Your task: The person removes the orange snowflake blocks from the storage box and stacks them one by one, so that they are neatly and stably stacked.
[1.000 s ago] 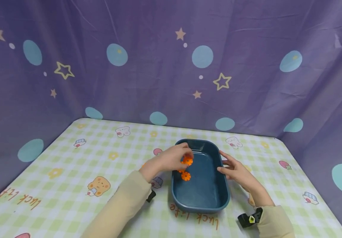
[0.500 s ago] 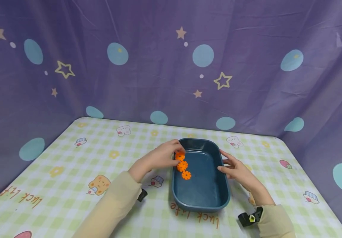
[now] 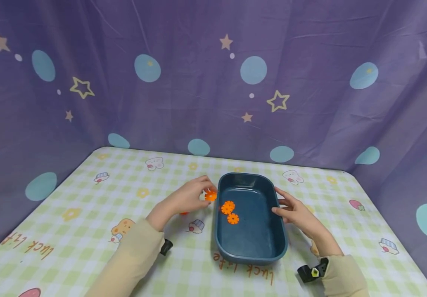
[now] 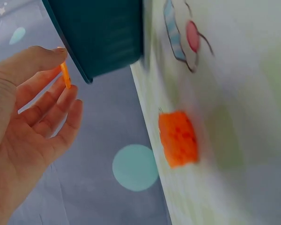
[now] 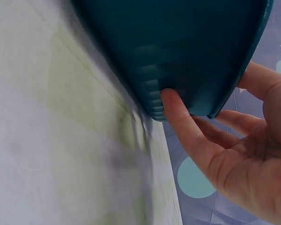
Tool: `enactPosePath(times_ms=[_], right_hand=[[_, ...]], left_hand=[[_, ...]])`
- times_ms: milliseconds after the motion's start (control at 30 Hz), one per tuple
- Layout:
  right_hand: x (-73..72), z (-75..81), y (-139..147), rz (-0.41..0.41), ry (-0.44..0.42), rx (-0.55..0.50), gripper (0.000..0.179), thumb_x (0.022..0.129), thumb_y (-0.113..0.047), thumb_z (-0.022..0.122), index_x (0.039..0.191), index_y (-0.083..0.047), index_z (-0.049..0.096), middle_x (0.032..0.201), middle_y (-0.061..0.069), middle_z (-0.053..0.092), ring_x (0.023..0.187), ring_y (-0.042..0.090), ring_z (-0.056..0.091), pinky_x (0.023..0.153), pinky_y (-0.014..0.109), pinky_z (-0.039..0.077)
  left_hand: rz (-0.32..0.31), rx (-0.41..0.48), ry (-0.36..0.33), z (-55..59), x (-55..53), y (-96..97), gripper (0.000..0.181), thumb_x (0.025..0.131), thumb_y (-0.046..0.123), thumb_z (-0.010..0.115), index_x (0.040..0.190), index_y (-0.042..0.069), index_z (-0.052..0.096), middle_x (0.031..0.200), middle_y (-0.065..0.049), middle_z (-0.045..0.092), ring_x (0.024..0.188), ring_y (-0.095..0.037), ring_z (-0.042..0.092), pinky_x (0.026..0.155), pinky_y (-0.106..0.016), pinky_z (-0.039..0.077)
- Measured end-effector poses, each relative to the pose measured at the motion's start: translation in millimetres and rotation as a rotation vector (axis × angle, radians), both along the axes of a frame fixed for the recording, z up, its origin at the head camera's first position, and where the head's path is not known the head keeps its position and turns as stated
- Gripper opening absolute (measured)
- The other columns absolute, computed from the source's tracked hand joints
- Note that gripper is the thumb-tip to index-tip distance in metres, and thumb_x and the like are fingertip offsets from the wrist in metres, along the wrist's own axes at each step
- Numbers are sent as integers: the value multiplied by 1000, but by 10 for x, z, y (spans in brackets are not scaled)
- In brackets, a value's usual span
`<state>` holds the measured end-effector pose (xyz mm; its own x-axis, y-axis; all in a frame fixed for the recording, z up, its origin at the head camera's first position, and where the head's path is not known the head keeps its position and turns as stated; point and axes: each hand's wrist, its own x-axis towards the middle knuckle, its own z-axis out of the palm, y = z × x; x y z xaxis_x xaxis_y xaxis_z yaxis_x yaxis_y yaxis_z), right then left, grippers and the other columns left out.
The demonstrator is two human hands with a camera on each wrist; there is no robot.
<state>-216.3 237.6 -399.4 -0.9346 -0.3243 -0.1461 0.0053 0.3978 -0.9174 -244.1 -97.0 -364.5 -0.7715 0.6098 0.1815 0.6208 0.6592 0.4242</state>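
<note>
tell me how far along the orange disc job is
Apparently done: an orange block, perhaps a stack, sits on the cloth. In hand: the left hand pinches an orange disc that was over the tray a second ago and is now just outside it; the right hand holds the tray. Probably left: at least two discs inside.

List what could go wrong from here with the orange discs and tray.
Left hand pinches one orange disc by the fingertips, so it might slip.
That disc is right by the near-side wall of the blue tray in the left wrist view; it could catch there.
Right hand touches the tray's right side; a push might shift it.
</note>
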Motion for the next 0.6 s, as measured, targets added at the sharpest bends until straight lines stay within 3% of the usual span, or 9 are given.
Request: enactPosePath(times_ms=[300, 467, 600], right_hand=[[-5, -18, -2, -7, 0, 3, 70, 90, -24, 56, 147, -22, 16, 140, 26, 30, 107, 26, 51, 72, 32, 47], [-15, -31, -8, -10, -6, 1, 69, 89, -23, 56, 146, -23, 17, 140, 25, 30, 107, 27, 51, 71, 32, 47], [-14, -33, -11, -12, -7, -2, 70, 89, -24, 57, 146, -23, 17, 140, 25, 31, 105, 26, 52, 71, 32, 47]], left_hand=[[48, -35, -13, -56, 4, -207, 26, 76, 11, 68, 102, 9, 64, 96, 2, 54, 89, -14, 54, 83, -31, 46], [56, -29, -42, -77, 22, -313, 32, 75, 8, 66, 108, 5, 63, 93, 1, 53, 86, -18, 54, 78, -31, 45], [71, -33, -68, -99, 31, -388, 26, 75, 10, 67, 101, 7, 64, 90, 1, 52, 83, -19, 54, 74, -29, 45]])
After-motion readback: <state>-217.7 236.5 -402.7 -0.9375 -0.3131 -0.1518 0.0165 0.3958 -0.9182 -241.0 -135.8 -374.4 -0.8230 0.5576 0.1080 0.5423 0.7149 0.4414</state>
